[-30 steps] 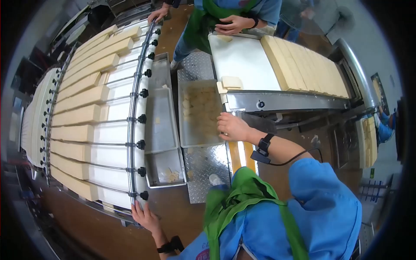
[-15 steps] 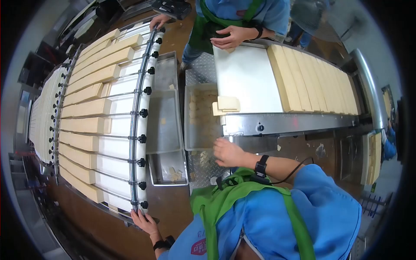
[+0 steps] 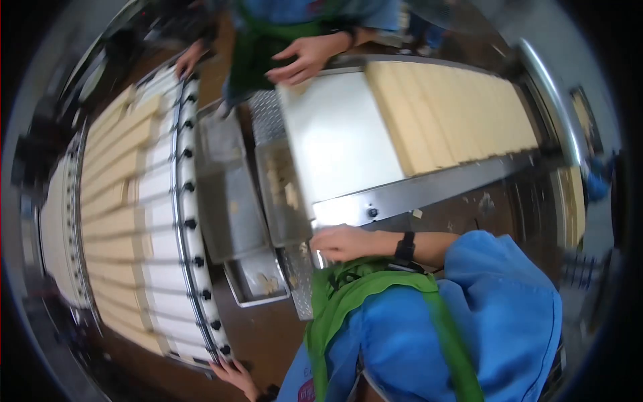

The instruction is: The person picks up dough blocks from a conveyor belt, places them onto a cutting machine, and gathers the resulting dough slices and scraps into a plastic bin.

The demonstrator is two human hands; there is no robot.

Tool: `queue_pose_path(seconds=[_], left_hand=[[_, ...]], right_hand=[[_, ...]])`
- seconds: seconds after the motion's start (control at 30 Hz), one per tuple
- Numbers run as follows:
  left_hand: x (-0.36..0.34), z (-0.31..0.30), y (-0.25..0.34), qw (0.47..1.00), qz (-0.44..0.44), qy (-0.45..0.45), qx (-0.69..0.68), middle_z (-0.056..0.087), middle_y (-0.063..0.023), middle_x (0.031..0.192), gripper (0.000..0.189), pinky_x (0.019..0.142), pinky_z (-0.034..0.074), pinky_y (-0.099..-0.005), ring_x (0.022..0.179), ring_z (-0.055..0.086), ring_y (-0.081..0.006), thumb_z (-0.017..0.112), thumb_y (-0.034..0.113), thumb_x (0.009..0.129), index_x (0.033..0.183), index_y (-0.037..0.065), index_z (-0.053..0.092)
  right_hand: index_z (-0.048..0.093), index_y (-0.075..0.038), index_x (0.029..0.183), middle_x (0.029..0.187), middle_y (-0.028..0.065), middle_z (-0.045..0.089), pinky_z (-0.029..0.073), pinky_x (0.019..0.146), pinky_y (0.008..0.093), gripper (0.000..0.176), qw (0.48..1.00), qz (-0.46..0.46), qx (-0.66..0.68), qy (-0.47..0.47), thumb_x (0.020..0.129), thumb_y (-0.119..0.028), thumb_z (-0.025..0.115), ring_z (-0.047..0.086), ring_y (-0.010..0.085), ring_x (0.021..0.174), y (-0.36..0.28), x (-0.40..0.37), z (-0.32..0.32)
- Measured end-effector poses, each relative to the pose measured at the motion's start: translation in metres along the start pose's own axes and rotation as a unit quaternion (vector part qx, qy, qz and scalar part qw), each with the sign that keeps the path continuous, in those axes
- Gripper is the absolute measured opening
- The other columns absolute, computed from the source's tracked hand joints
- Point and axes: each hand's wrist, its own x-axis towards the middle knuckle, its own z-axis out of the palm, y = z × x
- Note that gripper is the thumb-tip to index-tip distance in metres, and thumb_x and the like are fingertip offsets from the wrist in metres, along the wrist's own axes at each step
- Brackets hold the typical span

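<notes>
My left hand (image 3: 236,376) is at the near end of the metal rail (image 3: 191,285) along the left conveyor. Its fingers are stretched out and apart, touching the rail's end. My right hand (image 3: 343,242) is at the near corner of the right conveyor (image 3: 345,137), its fingers curled together. Whatever they may hold is hidden and blurred. Thick pale dough-like strips (image 3: 120,218) lie side by side between thin rods on the left conveyor. A row of overlapping pale slabs (image 3: 449,114) covers the far part of the right belt.
A co-worker's hand (image 3: 305,60) is over the right belt's far corner. Their other hand (image 3: 189,59) touches the rail's far end. Between the conveyors stand a bin (image 3: 262,177) with pale pieces and metal trays (image 3: 231,201). Black knobs (image 3: 189,186) stick out along the rail.
The view has swung and blurred, with the conveyors appearing tilted and shifted left. Small pale pieces at the right belt's near corner are gone from there; pale pieces now show in the bin.
</notes>
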Motion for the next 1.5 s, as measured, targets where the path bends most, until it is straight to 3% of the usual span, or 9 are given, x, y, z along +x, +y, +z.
queue_pose_path(seconds=[0.1,0.27,0.53,0.77,0.87,1.03,1.27,1.37,1.5], left_hand=[[0.039,-0.006,0.042,0.997,0.004,0.07,-0.039,0.036,-0.0278,0.127,0.04,0.094,0.03,-0.0486,0.114,0.038,-0.0425,0.051,0.025,0.085,0.113,-0.004,0.046],[0.185,0.031,0.2,0.944,0.115,0.011,-0.309,0.044,-0.0216,0.123,0.038,0.097,0.031,-0.0388,0.115,0.041,-0.0353,0.051,0.008,0.081,0.116,-0.004,0.046],[0.38,0.097,0.536,0.774,0.449,-0.056,-0.443,0.042,-0.0244,0.123,0.049,0.098,0.032,-0.0404,0.115,0.039,-0.0375,0.053,0.009,0.079,0.123,-0.006,0.037],[0.469,0.132,0.707,0.845,0.429,-0.207,-0.245,0.048,-0.0213,0.114,0.046,0.091,0.037,-0.0399,0.108,0.045,-0.0345,0.056,0.015,0.073,0.114,-0.004,0.045],[0.466,0.146,0.719,0.884,0.378,-0.121,-0.247,0.051,-0.0168,0.114,0.048,0.089,0.038,-0.0401,0.108,0.046,-0.0306,0.057,0.021,0.069,0.113,0.0,0.05],[0.488,0.117,0.689,0.886,0.356,-0.257,-0.152,0.048,-0.0137,0.116,0.053,0.09,0.036,-0.0433,0.112,0.042,-0.0295,0.058,0.028,0.063,0.112,0.008,0.054],[0.476,0.135,0.484,0.942,0.195,-0.176,-0.208,0.052,-0.0139,0.103,0.046,0.087,0.037,-0.0384,0.102,0.045,-0.0312,0.068,0.031,0.054,0.089,0.004,0.058],[0.434,0.182,0.426,0.828,0.088,-0.204,-0.515,0.055,-0.009,0.084,0.043,0.073,0.044,-0.0301,0.082,0.053,-0.0208,0.076,0.024,0.057,0.084,0.004,0.05],[0.388,0.146,0.354,0.641,-0.118,-0.116,-0.75,0.055,-0.0058,0.079,0.043,0.067,0.045,-0.0269,0.073,0.054,-0.0153,0.077,0.018,0.062,0.089,0.004,0.046]], right_hand=[[0.055,-0.001,0.098,0.098,0.0134,0.055,0.047,0.074,0.0356,0.026,0.934,0.283,-0.019,0.217,0.075,-0.013,0.058,0.056,0.0302,0.087,-0.018,-0.037,-0.069],[0.042,0.008,0.109,0.107,0.0253,0.043,0.045,0.076,0.0412,0.054,0.755,0.403,-0.364,0.367,0.074,-0.027,0.063,0.053,0.0408,0.086,0.009,-0.109,-0.135],[0.042,0.009,0.095,0.1,0.0236,0.041,0.048,0.069,0.0415,0.051,0.744,0.48,-0.296,0.357,0.07,-0.028,0.067,0.054,0.0385,0.083,0.035,-0.091,-0.143],[0.043,0.006,0.092,0.096,0.0216,0.043,0.048,0.063,0.0408,0.046,0.762,0.469,-0.293,0.336,0.069,-0.026,0.068,0.054,0.0354,0.077,0.032,-0.092,-0.142],[0.043,0.006,0.09,0.095,0.0209,0.044,0.048,0.062,0.0405,0.046,0.769,0.458,-0.294,0.336,0.068,-0.026,0.069,0.055,0.0343,0.075,0.03,-0.092,-0.143],[0.047,0.0,0.081,0.085,0.0191,0.048,0.045,0.065,0.0413,0.033,0.786,0.384,-0.338,0.347,0.063,-0.02,0.068,0.051,0.0361,0.079,0.034,-0.09,-0.142],[0.041,0.002,0.112,0.103,0.0221,0.045,0.044,0.076,0.0417,0.065,0.852,0.354,-0.315,0.222,0.06,-0.023,0.071,0.049,0.039,0.093,0.047,-0.074,-0.152],[0.032,0.001,0.122,0.116,0.0216,0.036,0.043,0.083,0.0422,0.084,0.814,0.463,-0.308,0.167,0.054,-0.023,0.074,0.045,0.0395,0.1,0.06,-0.058,-0.152],[0.035,-0.001,0.12,0.114,0.0213,0.037,0.041,0.086,0.0421,0.081,0.87,0.306,-0.333,0.198,0.051,-0.015,0.075,0.044,0.0382,0.1,0.063,-0.011,-0.131]])
